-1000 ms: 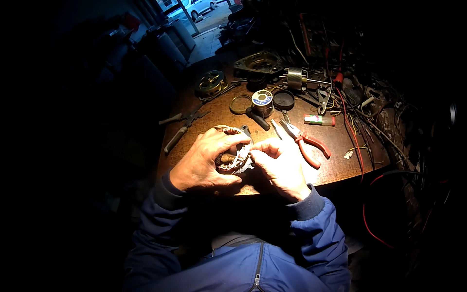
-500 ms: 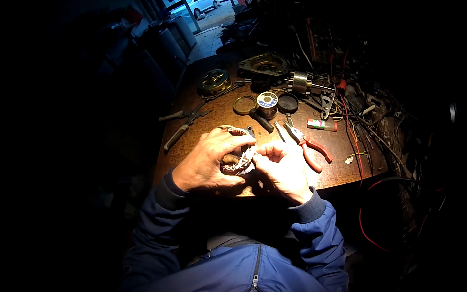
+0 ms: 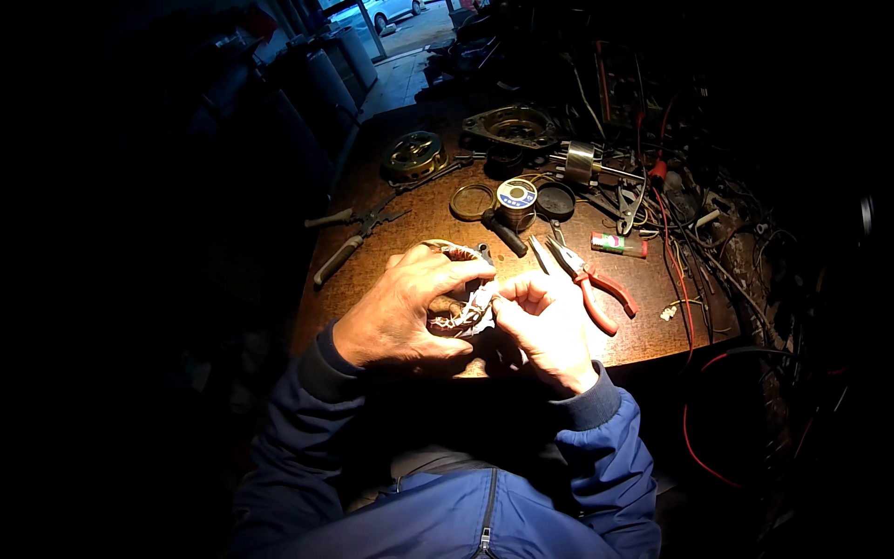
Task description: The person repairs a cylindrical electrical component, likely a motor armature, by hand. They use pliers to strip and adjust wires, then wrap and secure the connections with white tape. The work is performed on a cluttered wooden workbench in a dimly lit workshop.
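My left hand point(image 3: 396, 307) is wrapped over a round motor stator point(image 3: 451, 307) near the front edge of the bench, thumb below and fingers above. White lacing and thin wires run around the stator's winding. At its right rim my right hand point(image 3: 545, 326) is closed in a pinch, and whatever is between the fingertips is too small and too brightly lit to name. Just beyond the right hand lie long-nose pliers point(image 3: 587, 279) with red handles, their jaws apart.
Around the hands on the wooden bench point(image 3: 372, 265) are a solder spool point(image 3: 518, 207), pale-handled pliers point(image 3: 349, 233), a brass-coloured motor cover point(image 3: 413, 156), a metal housing point(image 3: 512, 126), a rotor with shaft point(image 3: 582, 162) and a small tube point(image 3: 618, 245). Tangled wires point(image 3: 717, 238) crowd the right side.
Both hands keep nearly the same hold on the stator, with the right fingers shifted very slightly at its rim. The whole view has moved a little.
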Demonstrator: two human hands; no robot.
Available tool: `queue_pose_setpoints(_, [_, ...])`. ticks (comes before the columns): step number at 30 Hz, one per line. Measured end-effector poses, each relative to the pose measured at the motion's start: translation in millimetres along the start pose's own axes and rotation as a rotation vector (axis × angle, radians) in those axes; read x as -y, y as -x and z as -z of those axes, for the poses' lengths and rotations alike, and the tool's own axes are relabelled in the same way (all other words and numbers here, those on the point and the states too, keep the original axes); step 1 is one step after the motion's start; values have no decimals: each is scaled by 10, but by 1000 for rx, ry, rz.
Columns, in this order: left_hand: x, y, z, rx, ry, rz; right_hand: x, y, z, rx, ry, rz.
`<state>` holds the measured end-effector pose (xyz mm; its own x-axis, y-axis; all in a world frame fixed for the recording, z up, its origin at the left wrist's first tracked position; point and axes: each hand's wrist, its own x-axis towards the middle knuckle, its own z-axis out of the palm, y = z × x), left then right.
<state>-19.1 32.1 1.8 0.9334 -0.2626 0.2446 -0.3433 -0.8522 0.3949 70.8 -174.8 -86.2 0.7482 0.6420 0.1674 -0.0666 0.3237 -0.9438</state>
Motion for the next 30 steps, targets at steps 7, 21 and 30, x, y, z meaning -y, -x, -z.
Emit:
queue_pose_setpoints(7, [-12,4,5,22,0,35,46,3,15,6,-5,-71])
queue_pose_setpoints(21, [-19,6,11,5,10,30,150,1,-21,3,-66,-144])
queue_pose_setpoints(30, [-31,-12,11,-27,5,-15,167,-42,-56,-41,98,187])
